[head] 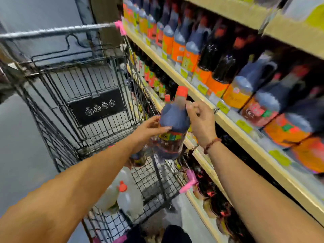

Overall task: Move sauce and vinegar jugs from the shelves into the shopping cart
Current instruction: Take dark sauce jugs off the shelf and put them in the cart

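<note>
A dark sauce jug (172,123) with a red cap hangs above the right rim of the black wire shopping cart (98,79). My right hand (201,120) grips it near the neck and handle. My left hand (150,128) holds its left side at the label. In the cart lie two pale vinegar jugs (129,199) with a red cap, and another dark jug (138,158) shows partly below my left wrist. The shelves (201,92) on the right carry rows of dark jugs with orange labels (236,95).
The shelf edge with yellow price tags (243,126) runs close along the cart's right side. Lower shelves hold more dark bottles (215,204). Grey floor (21,137) lies to the left of the cart. The cart's child seat flap (96,106) stands at its far end.
</note>
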`<action>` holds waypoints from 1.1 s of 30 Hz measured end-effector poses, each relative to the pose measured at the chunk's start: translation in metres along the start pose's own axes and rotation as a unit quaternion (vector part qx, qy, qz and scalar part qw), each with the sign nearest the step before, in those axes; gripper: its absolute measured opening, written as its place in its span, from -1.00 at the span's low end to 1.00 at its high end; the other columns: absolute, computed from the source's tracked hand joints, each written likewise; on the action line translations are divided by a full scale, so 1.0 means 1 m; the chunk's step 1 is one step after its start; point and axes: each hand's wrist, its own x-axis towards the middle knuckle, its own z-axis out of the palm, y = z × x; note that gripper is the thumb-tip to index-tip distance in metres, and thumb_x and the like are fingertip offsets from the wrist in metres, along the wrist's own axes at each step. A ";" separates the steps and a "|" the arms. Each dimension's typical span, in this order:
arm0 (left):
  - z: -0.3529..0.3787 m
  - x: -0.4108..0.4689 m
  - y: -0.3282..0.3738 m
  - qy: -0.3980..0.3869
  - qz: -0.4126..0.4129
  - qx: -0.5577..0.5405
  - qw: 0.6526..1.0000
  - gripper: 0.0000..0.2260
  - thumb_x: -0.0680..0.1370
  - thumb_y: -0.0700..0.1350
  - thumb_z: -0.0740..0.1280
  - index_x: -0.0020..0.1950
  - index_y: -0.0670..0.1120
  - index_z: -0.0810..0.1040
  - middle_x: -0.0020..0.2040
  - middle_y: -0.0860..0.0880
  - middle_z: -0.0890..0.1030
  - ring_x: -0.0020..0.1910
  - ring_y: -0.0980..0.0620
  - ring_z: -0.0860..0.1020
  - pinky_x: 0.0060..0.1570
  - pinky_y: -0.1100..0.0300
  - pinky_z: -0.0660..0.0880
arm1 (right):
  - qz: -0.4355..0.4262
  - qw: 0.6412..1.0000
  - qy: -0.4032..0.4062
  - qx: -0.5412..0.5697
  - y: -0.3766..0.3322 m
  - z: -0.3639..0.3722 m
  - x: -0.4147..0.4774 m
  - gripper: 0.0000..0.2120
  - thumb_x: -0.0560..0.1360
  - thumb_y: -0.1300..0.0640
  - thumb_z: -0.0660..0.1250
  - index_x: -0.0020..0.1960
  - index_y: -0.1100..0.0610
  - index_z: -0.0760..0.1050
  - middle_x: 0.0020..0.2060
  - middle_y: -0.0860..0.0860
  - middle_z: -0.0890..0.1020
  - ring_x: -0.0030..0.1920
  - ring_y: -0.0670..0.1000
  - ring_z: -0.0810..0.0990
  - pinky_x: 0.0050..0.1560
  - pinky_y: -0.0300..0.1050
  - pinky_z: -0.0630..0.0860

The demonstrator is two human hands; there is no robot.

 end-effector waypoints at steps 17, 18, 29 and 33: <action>0.167 -0.018 0.058 -0.095 0.042 -0.022 0.994 -0.60 0.28 -0.01 0.51 0.06 -0.07 0.55 -0.18 0.01 0.69 -0.20 0.06 0.66 -0.26 0.15 0.54 | 0.030 0.988 0.128 0.083 -0.037 -0.168 -0.044 -0.92 0.54 0.21 0.30 -0.03 0.21 0.53 -0.26 -0.04 0.61 -0.34 -0.33 0.53 -0.27 -0.40 0.48; 0.180 -0.023 0.056 -0.100 0.037 -0.022 0.994 -0.50 0.21 0.05 0.53 0.09 -0.06 0.54 -0.15 0.00 0.69 -0.14 0.02 0.66 -0.17 0.09 0.56 | 0.024 0.990 0.104 0.094 -0.037 -0.181 -0.055 -0.89 0.52 0.22 0.32 0.04 0.19 0.54 -0.15 -0.01 0.65 -0.21 -0.29 0.58 -0.14 -0.37 0.54; 0.316 -0.085 0.003 -0.164 -0.028 0.015 0.986 -0.55 0.28 0.04 0.54 0.12 -0.01 0.55 -0.03 -0.05 0.70 0.04 -0.08 0.64 0.16 -0.18 0.51 | 0.078 0.991 0.111 -0.011 0.005 -0.300 -0.198 -0.16 0.25 -0.14 0.49 0.45 -0.13 0.22 0.34 -0.11 0.47 0.28 -0.10 0.49 0.19 -0.23 0.49; 0.357 -0.106 -0.014 -0.186 -0.039 0.035 0.981 -0.55 0.24 0.03 0.55 0.07 -0.02 0.56 -0.12 -0.04 0.70 -0.05 -0.07 0.65 0.16 -0.20 0.50 | 0.121 0.986 0.090 -0.068 0.011 -0.333 -0.246 0.08 0.21 -0.02 0.58 0.51 -0.17 -0.03 0.29 -0.20 0.43 0.23 -0.12 0.50 0.17 -0.16 0.52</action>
